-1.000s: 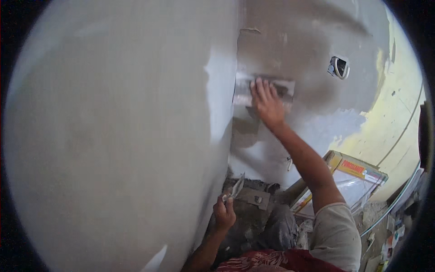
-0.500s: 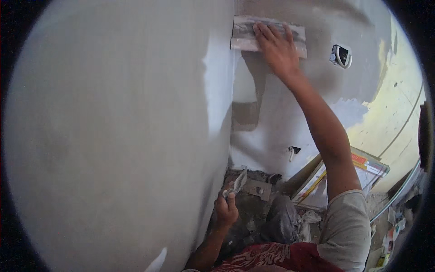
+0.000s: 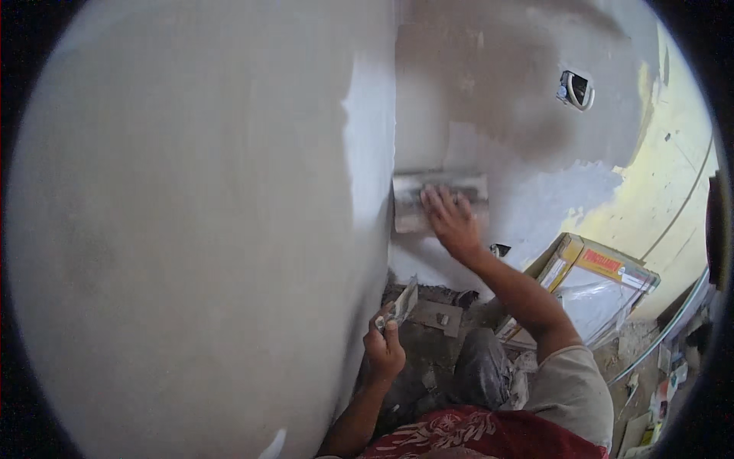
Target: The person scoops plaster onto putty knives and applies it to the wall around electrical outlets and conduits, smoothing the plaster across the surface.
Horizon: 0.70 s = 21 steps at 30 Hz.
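Observation:
My right hand point(image 3: 453, 222) presses a wide, putty-smeared plastering blade point(image 3: 475, 187) against the wall beside the inside corner, its fingers spread over the blade's face. The thumb is hidden. Damp grey filler point(image 3: 482, 84) covers the wall above the blade, with a paler white coat point(image 3: 527, 199) to its right. Low by the corner, my left hand point(image 3: 384, 350) is closed round the handle of a putty knife point(image 3: 404, 300), whose blade points up and away from me.
A smooth grey wall point(image 3: 191, 229) fills the left side. An open socket box point(image 3: 575, 90) with a loose cable sits at upper right, and a smaller wall hole point(image 3: 500, 250) lies lower. A flat carton point(image 3: 612, 275) leans at right. Debris point(image 3: 665, 390) litters the floor.
My right hand has brought the plastering blade down the wall along the corner, leaving filler spread above it. My left hand with the putty knife has hardly moved.

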{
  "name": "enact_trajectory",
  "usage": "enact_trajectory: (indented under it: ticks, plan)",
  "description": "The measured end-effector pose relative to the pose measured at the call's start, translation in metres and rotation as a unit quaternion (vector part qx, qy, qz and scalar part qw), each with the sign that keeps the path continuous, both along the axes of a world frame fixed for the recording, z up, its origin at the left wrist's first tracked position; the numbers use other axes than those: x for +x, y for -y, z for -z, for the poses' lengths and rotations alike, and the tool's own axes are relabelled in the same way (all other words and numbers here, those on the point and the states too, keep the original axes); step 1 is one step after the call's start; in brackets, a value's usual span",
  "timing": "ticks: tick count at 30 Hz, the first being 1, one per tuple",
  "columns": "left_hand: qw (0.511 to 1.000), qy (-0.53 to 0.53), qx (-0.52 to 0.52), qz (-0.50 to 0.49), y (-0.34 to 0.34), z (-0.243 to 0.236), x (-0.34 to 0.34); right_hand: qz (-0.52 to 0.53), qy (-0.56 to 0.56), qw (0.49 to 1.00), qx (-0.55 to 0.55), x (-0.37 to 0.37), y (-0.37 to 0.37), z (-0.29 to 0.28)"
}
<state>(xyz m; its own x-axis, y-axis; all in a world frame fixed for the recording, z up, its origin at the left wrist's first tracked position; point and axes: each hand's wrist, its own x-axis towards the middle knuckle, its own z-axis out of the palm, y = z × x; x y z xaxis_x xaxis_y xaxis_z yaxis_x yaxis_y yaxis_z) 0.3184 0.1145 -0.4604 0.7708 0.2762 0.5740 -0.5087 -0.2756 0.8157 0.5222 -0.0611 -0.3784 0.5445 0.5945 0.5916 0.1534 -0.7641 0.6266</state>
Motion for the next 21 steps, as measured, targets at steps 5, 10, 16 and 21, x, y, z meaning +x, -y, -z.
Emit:
enact_trajectory:
  ticks: [5, 10, 16, 21]
  plan:
    - [0.996, -0.042, -0.069, 0.024, 0.004, 0.002, -0.001, 0.01, 0.168, 0.984, 0.062, 0.009, -0.011, -0.176]
    - [0.996, -0.068, -0.059, 0.018, 0.006, -0.006, -0.002, -0.031, 0.087, 0.985, 0.143, 0.024, -0.018, -0.279]
    - [0.995, -0.044, -0.091, 0.012, 0.0, 0.014, 0.0, 0.029, 0.038, 0.992, 0.113, 0.032, -0.018, -0.125]
    - [0.991, -0.073, -0.106, 0.02, 0.009, 0.009, 0.004, 0.023, -0.009, 0.999, 0.022, 0.044, 0.013, 0.046]
